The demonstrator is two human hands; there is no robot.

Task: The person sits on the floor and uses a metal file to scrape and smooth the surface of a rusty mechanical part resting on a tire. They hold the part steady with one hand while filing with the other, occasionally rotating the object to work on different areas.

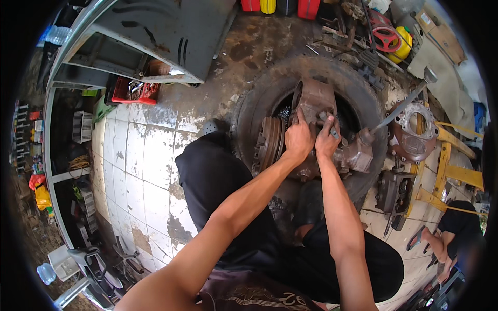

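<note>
My left hand (pixel 299 136) is on a brown, grimy metal housing (pixel 314 96), its index finger reaching up and the others curled against it. My right hand (pixel 328 136) is beside it, closed around a small grey metal part (pixel 333 133) at the housing. The assembly sits inside a large dark tire (pixel 270 78) lying on the floor. A ribbed round section (pixel 268 145) is left of my hands. A long grey bar (pixel 399 107) rises to the upper right from a fitting (pixel 366 136) on the assembly's right end.
A grey metal cabinet (pixel 161 31) and red tool crate (pixel 136 90) stand upper left. Flanged plates (pixel 413 140), another casting (pixel 391 186) and a yellow metal stand (pixel 459 176) lie at right. Another person (pixel 448 238) squats at lower right. Yellow jug (pixel 402 44) at upper right.
</note>
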